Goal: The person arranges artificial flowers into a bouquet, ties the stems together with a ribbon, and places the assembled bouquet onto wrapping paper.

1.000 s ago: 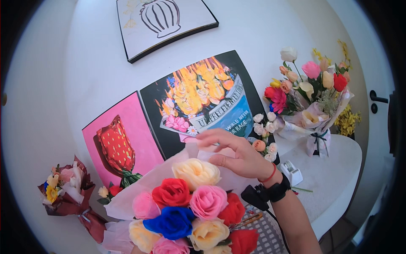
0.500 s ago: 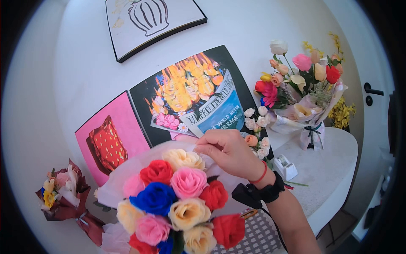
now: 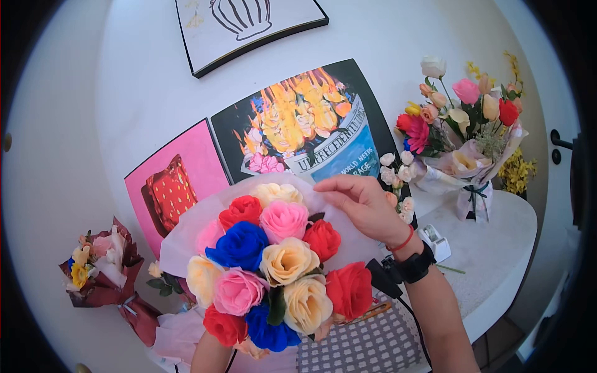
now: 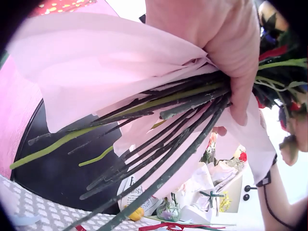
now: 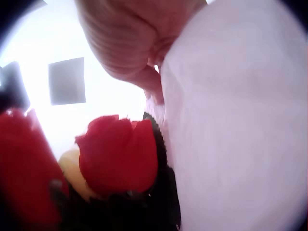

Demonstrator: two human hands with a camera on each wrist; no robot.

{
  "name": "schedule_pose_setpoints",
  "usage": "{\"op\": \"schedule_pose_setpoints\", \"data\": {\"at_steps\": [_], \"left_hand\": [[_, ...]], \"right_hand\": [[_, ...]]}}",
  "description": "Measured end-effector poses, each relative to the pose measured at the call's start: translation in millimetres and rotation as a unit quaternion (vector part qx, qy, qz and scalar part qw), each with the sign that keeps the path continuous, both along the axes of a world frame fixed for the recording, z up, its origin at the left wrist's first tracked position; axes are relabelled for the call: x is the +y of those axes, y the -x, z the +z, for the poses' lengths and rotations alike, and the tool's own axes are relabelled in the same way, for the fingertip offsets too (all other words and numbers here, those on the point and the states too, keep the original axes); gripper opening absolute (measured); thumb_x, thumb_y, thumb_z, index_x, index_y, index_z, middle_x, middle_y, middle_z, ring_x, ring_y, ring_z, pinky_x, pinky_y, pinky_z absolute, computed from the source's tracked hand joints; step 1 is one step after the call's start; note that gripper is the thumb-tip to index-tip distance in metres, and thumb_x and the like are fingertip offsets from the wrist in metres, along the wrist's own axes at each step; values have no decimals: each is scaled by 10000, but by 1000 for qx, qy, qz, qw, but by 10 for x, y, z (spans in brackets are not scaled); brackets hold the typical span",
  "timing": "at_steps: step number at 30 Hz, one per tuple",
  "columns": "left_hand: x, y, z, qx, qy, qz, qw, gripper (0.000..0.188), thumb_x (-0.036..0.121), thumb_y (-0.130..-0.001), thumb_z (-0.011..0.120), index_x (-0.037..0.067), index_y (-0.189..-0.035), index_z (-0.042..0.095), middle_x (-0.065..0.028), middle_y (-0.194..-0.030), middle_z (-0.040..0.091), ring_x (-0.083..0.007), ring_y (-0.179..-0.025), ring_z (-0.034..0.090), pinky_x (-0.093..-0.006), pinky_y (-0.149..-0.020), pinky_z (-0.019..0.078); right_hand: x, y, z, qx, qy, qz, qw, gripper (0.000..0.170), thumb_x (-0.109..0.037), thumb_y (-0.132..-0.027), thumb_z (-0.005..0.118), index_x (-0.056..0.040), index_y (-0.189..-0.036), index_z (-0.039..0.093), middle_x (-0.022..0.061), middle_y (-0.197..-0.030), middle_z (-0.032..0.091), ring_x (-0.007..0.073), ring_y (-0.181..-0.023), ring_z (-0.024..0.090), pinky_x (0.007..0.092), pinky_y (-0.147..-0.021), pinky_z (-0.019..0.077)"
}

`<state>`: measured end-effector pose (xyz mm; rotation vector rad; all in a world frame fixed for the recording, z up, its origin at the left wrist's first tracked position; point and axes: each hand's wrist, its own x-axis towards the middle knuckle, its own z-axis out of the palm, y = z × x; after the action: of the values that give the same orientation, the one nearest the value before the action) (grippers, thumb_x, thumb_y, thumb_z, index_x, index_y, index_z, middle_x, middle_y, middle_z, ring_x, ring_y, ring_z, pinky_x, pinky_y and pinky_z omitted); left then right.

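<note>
A bouquet of red, pink, cream and blue artificial roses [image 3: 267, 248] is held up in front of me, backed by a sheet of pale wrapping paper [image 3: 186, 230]. In the left wrist view my left hand [image 4: 226, 43] grips the bundle of green stems [image 4: 168, 139], with the gathered paper around them. The cut stem ends fan out below the grip. My right hand [image 3: 367, 208] pinches the paper's upper right edge between thumb and fingers. Beside that hand in the right wrist view is a red rose [image 5: 118, 156].
A large wrapped bouquet [image 3: 463, 165] stands on the white table [image 3: 497, 248] at right, with a tape dispenser [image 3: 435, 242] near it. A dark-red-wrapped bouquet [image 3: 115, 283] is at left. Paintings [image 3: 311, 124] lean behind. A patterned cloth [image 3: 367, 345] lies below.
My right hand came down from above the paper with fingers spread, took the paper's edge and drew it right. The bouquet now shows more fully, higher in view.
</note>
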<state>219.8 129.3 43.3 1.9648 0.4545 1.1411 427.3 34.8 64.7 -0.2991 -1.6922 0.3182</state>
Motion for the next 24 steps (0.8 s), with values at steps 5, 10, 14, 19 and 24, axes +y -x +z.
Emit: {"op": "schedule_pose_setpoints", "data": {"at_steps": [5, 10, 14, 19, 24], "left_hand": [[26, 73, -50, -15, 15, 2, 1000, 332, 129, -745, 654, 70, -1057, 556, -20, -969, 591, -130, -872, 536, -271, -781, 430], [2, 195, -55, -37, 19, 8, 999, 334, 124, -745, 653, 70, -1060, 555, -19, -971, 591, -130, -875, 537, -270, -784, 430], [-9, 212, -49, -48, 24, 3, 999, 337, 120, -744, 653, 71, -1062, 554, -18, -973, 591, -130, -878, 537, -270, -787, 430], [-16, 264, -119, -63, 40, 1, 997, 339, 115, -743, 652, 71, -1065, 553, -17, -975, 591, -129, -881, 537, -270, -790, 430], [-36, 466, -242, -93, 57, 17, 994, 342, 110, -742, 651, 71, -1068, 552, -16, -978, 591, -129, -884, 537, -270, -793, 430]], "right_hand": [[-12, 54, 45, 101, -28, -26, 994, 254, -69, -847, 500, 16, -1083, 537, 58, -990, 591, 85, -844, 525, 223, -746, 437], [135, -83, 16, 220, -4, -101, 970, 315, -149, -821, 567, -17, -1105, 526, 71, -1057, 569, 125, -957, 510, 270, -825, 407], [268, -157, -91, 56, 116, -10, 992, 451, -249, -786, 622, -37, -1163, 495, 93, -1101, 544, 159, -1021, 482, 311, -873, 357], [362, 21, -148, -26, 36, -101, 994, 220, -153, -784, 582, -6, -947, 592, 101, -723, 612, 161, -644, 570, 284, -627, 440], [251, 115, -99, 33, 15, -135, 990, 157, -107, -793, 576, 14, -892, 584, 102, -711, 591, 123, -639, 554, 254, -596, 433]]}}
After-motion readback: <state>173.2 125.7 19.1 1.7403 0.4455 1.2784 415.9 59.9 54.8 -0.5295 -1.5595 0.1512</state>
